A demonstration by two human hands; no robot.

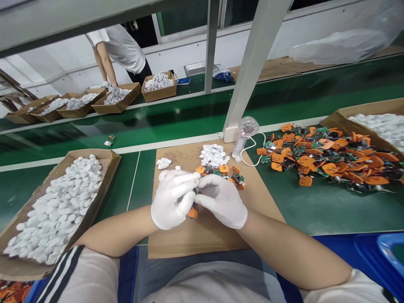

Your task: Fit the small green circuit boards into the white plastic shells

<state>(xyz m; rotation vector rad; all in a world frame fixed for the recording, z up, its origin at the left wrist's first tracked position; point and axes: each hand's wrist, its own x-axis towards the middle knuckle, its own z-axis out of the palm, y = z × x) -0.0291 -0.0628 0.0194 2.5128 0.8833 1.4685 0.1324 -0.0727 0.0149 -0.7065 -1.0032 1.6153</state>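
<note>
Both my hands wear white gloves and meet over a brown cardboard sheet (214,242). My left hand (173,198) is closed, with an orange part with dark components (192,213) showing below its fingers. My right hand (223,201) is pinched at the left fingertips, thumb and index finger together; what lies between them is mostly hidden. Just beyond the hands are several orange parts with green circuit boards (224,169). Behind those sits a heap of small white caps (214,155), and a smaller white cluster (163,163) lies to the left.
A cardboard box of white caps (109,162) stands left. To the right spreads a large pile of orange parts with circuit boards (331,155), beside another box (339,120). A small clear fan (248,128) with a white cable stands by the post. Across the green conveyor, a person (118,46) reaches into a box.
</note>
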